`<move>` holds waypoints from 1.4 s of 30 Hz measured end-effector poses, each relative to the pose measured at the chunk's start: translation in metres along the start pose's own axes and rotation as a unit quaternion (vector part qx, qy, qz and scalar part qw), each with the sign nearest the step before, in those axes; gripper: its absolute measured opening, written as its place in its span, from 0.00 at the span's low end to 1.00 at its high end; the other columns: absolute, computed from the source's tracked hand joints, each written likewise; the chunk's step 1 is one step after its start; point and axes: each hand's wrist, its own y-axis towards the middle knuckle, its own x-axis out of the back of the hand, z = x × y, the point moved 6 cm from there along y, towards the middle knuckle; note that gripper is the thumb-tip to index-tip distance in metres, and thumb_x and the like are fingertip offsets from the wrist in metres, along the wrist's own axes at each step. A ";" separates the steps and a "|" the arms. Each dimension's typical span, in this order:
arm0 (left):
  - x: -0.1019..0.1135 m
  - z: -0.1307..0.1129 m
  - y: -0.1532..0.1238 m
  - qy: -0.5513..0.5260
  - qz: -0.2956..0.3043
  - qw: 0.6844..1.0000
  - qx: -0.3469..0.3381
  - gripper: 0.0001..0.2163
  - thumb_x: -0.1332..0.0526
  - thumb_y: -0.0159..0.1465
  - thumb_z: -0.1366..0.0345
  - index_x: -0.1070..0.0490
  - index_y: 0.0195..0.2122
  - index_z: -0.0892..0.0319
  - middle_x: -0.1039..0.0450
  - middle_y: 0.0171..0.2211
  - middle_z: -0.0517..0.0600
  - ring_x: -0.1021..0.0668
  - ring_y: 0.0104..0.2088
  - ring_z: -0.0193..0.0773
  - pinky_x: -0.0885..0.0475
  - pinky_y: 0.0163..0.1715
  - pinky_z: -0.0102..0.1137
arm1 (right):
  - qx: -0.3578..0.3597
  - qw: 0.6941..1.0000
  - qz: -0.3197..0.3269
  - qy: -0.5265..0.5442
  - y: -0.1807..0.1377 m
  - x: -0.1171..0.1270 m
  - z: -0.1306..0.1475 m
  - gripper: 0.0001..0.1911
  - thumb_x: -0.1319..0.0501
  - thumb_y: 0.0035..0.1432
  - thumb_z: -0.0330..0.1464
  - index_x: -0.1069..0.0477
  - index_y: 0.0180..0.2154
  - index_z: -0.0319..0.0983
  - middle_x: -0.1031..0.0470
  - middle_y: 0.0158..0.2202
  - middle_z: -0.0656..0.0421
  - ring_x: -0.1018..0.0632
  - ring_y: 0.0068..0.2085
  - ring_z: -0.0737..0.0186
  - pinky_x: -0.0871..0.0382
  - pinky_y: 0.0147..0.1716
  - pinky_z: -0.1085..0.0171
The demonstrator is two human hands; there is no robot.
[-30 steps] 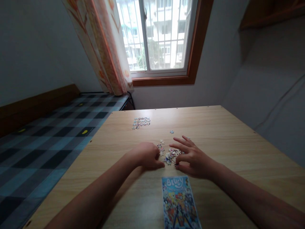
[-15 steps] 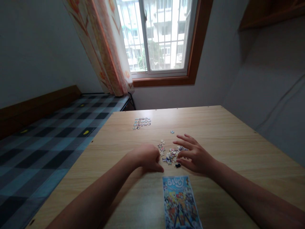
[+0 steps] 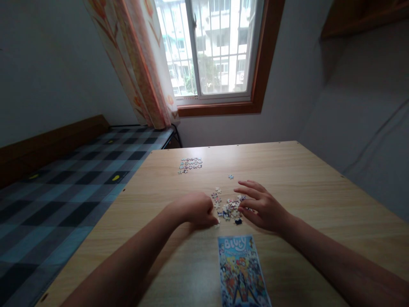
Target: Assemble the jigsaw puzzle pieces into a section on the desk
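Note:
Loose jigsaw puzzle pieces point(image 3: 230, 208) lie in a small heap on the wooden table between my two hands. To the left of the heap, my left hand point(image 3: 200, 209) is closed, its fingers curled under. At its thumb tip a pale puzzle piece point(image 3: 217, 224) partly shows. My right hand point(image 3: 260, 204) hovers over the right side of the heap with fingers spread, and its fingertips hide some pieces. A dark piece point(image 3: 238, 221) lies at the near edge of the heap. Below it rests a colourful picture sheet point(image 3: 241, 268) lettered "Bluey".
Rows of puzzle pieces point(image 3: 191, 163) are laid out at the far left of the table point(image 3: 306, 264). A single blue piece point(image 3: 230, 176) lies beyond the heap. A bed with a checked cover point(image 3: 96, 170) borders the table's left side. Behind stands a barred window point(image 3: 223, 51).
My left thumb has drawn in toward the fingers, and a pale piece now shows at its tip. My right hand has shifted slightly to the right, fingers still spread.

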 end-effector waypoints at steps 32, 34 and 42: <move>0.019 0.048 0.004 -0.231 -0.121 0.964 -0.047 0.05 0.40 0.63 0.67 0.25 0.35 0.60 0.22 0.31 0.47 0.25 0.26 0.31 0.34 0.28 0.26 | 0.007 1.000 -0.020 0.009 0.003 0.002 0.003 0.05 0.39 0.63 0.29 0.25 0.33 0.39 0.23 0.50 0.54 0.29 0.59 0.51 0.30 0.55 0.47; 0.020 0.070 0.006 -0.185 -0.159 0.970 -0.014 0.06 0.41 0.61 0.70 0.23 0.35 0.59 0.20 0.33 0.49 0.23 0.31 0.33 0.32 0.32 0.26 | 0.008 1.000 -0.022 0.011 0.003 0.002 0.003 0.06 0.40 0.63 0.29 0.25 0.33 0.39 0.23 0.50 0.54 0.28 0.59 0.52 0.30 0.55 0.48; 0.012 0.112 0.014 -0.063 -0.219 0.967 0.114 0.14 0.42 0.63 0.69 0.22 0.47 0.53 0.23 0.49 0.50 0.22 0.45 0.39 0.30 0.45 0.30 | 0.009 1.000 -0.023 0.014 0.003 0.002 0.003 0.06 0.40 0.62 0.28 0.25 0.32 0.39 0.23 0.48 0.54 0.27 0.58 0.52 0.29 0.54 0.49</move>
